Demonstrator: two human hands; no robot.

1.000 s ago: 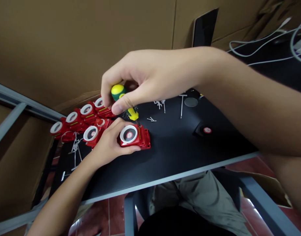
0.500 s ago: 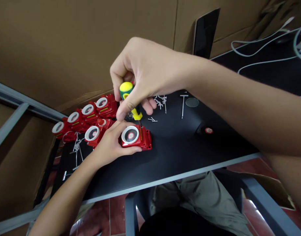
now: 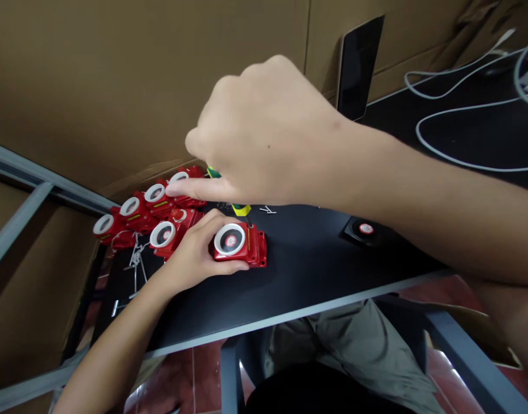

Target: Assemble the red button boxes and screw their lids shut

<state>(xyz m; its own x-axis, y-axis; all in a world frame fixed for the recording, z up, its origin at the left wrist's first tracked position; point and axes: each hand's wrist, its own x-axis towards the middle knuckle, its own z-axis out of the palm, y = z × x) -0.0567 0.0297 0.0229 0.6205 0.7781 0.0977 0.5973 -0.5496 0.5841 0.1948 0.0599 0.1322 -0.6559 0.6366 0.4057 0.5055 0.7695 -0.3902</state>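
Observation:
My left hand (image 3: 199, 247) is wrapped round a red box-like device (image 3: 255, 246) with a white ring and a round black window, keeping it on the black table. Above it, my right hand (image 3: 250, 135) is closed round the handle of a yellow and green screwdriver (image 3: 241, 210), most of which the hand hides. The screwdriver's shaft points down at the far edge of the device, close to a corner. Whether the tip sits in a screw cannot be made out. Beside my left hand stands another red device (image 3: 164, 234) with the same white ring.
Several similar red devices (image 3: 132, 210) stand in a row at the back left. Loose screws (image 3: 268, 210) lie behind the held device. T-handled metal tools (image 3: 137, 270) are at the left, a black block with a red label (image 3: 365, 229) at the right. A dark tablet-like panel (image 3: 361, 66) leans on the cardboard.
My right hand has turned over round the screwdriver handle, so its back now faces up and covers most of the handle. The left hand and device have barely moved.

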